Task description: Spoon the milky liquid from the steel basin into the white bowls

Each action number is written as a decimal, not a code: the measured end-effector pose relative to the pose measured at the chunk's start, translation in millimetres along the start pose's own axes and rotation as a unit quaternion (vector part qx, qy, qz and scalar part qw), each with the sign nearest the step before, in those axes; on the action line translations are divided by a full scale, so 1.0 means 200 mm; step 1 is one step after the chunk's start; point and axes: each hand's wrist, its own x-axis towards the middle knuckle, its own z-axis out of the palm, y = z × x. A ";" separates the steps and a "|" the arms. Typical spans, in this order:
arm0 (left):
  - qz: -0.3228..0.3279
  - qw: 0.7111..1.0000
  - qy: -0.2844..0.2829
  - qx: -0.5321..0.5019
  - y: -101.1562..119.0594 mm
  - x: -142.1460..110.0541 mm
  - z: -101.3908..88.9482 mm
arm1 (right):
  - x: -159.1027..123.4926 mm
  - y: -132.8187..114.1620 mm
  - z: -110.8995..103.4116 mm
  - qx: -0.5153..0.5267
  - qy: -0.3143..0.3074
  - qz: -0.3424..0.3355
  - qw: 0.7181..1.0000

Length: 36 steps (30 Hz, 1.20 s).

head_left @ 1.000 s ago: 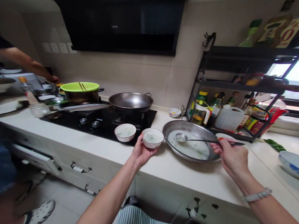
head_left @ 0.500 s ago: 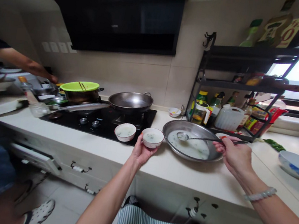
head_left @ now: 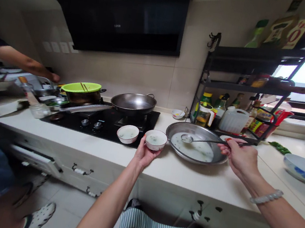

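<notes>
Okay, head view, the only one: left hand (head_left: 147, 155) has the small bowl (head_left: 155, 139), thumb up by the rim, fingers curled round the near side and under; can't tell if its base is on the counter (head_left: 133, 161) or slightly lifted. Bowl sits just left of the metal basin (head_left: 169, 147), rims very close, contact unclear. Pale soup with green bits in both. Right hand (head_left: 240, 155) is closed on the far end of the ladle (head_left: 208, 141), handle running across the basin's right side, scoop in over the soup near the left wall; can't tell how full it is. Second bowl (head_left: 127, 134), also holding soup, is at the front edge of the stove (head_left: 100, 132), just left of the first. For clean ladling I'd keep the scoop level, let drips fall over the basin, and keep the bowl tight to that rim so the crossing stays short. Grip far back on the handle means small wrist twists swing the scoop a lot, so tilt slowly. Thumb is near the lip: pour toward the bowl's middle, stop short of brimming. Watch the left wrist doesn't nudge the second bowl.
</notes>
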 end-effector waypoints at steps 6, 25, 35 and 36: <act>-0.005 1.000 -0.004 0.000 0.00 0.00 0.00 | 0.00 0.00 0.00 0.004 -0.001 -0.002 1.000; 0.001 1.000 -0.008 0.000 -0.01 0.02 -0.02 | -0.07 -0.12 0.17 0.036 -0.047 -0.006 0.998; -0.005 0.999 -0.042 -0.002 -0.01 0.02 -0.03 | -0.20 0.05 0.31 -0.017 -0.213 -0.138 0.967; -0.006 0.999 -0.042 -0.002 -0.01 0.02 -0.04 | -0.22 0.06 0.30 -0.023 -0.231 -0.163 0.959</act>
